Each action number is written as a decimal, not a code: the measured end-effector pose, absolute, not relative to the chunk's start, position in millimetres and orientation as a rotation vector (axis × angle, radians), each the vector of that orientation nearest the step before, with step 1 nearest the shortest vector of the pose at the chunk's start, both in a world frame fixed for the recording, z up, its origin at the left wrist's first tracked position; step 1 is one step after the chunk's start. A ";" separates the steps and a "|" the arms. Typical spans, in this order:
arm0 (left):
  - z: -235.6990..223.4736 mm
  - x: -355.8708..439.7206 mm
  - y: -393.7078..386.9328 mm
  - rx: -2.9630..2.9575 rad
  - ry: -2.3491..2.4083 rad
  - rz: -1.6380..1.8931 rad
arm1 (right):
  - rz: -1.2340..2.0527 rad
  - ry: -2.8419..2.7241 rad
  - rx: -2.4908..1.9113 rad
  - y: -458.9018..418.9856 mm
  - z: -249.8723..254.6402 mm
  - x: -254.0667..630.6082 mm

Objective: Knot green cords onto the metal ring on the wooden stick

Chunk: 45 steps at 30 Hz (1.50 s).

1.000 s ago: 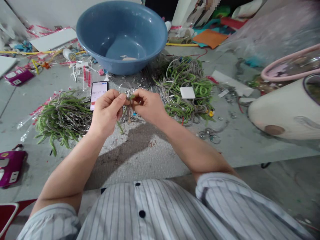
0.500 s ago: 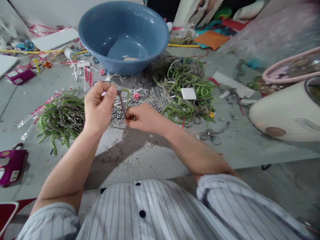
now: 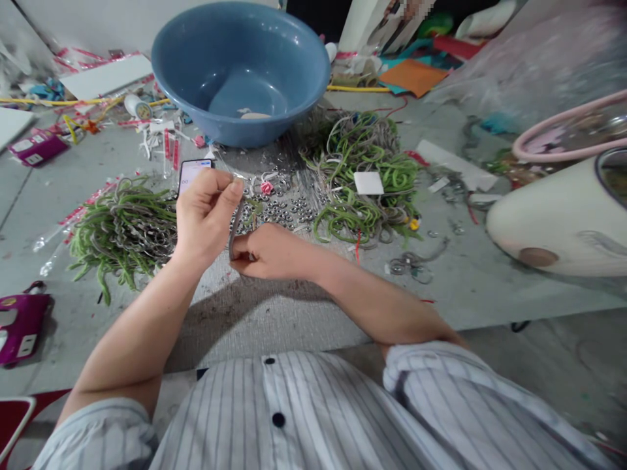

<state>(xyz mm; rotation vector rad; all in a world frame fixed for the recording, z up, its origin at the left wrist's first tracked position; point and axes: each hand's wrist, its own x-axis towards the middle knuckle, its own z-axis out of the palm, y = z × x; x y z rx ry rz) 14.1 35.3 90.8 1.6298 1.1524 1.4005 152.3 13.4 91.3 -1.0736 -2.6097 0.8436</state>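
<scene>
My left hand (image 3: 208,212) is closed in a pinch at the upper end of a grey cord (image 3: 236,225). Lower and to the right, my right hand (image 3: 274,251) is closed around the cord's lower part, and its fingertips are partly hidden. A short green length (image 3: 256,207) shows just behind the cord; whether it belongs to the same piece I cannot tell. Small metal rings (image 3: 294,212) lie scattered behind my hands. Left of my left hand lies a bundle of green and grey cords (image 3: 117,228). A looser pile of similar cords (image 3: 386,173) lies to the right.
A large blue basin (image 3: 245,134) stands at the back. A phone (image 3: 194,171) lies behind my left hand. A pink rose-shaped piece (image 3: 266,188) and a white square (image 3: 369,183) lie near the cords. Purple devices (image 3: 24,326) are at left, a cream-coloured container (image 3: 558,215) at right.
My left hand has moved down and slightly right, uncovering the phone. My right hand has come down and a little left. The cord between them now bends more and hangs lower.
</scene>
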 end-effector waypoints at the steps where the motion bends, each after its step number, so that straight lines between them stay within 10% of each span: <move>1: 90.6 14.0 35.4 1.634 1.145 1.400 | 0.842 -2.616 -1.077 13.4 91.8 151.8; 16: 100.3 10.5 39.9 1.559 1.028 1.299 | 0.698 -1.844 -0.991 34.0 96.5 195.6; 45: 103.5 6.4 41.7 1.684 0.965 1.455 | 1.169 -1.988 -0.833 39.7 95.1 195.6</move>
